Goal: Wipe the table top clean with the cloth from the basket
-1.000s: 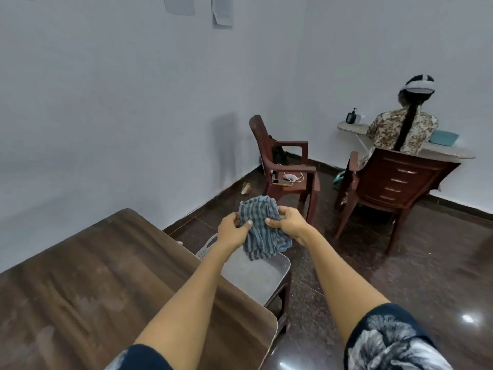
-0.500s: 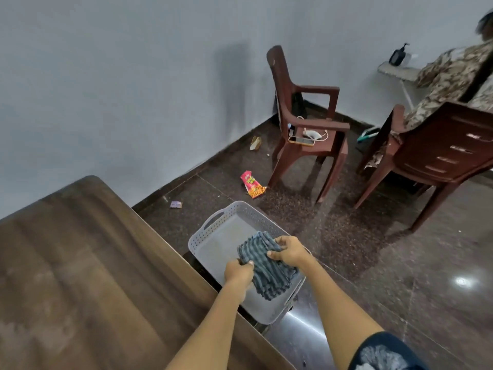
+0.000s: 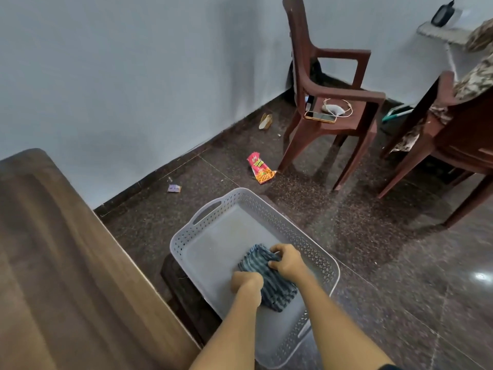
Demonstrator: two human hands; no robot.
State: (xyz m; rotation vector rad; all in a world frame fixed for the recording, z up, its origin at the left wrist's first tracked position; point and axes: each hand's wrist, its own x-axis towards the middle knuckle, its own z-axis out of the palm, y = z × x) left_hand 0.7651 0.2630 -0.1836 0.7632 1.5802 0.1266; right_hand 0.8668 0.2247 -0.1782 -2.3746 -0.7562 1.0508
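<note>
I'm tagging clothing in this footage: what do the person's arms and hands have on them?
Both forearms are bare, and neither the left hand nor the right hand shows gloves, rings or a watch. Only a sliver of dark sleeve shows at the bottom edge on the right arm; its pattern is cut off here.

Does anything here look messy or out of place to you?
Yes, litter on the floor: a red snack wrapper near the empty chair, a small purple scrap by the wall, and a tan scrap further back. A phone lies on that chair's seat.

Blue striped cloth (image 3: 269,281) bunched inside grey basket (image 3: 210,231), beside table (image 3: 66,263).
</note>
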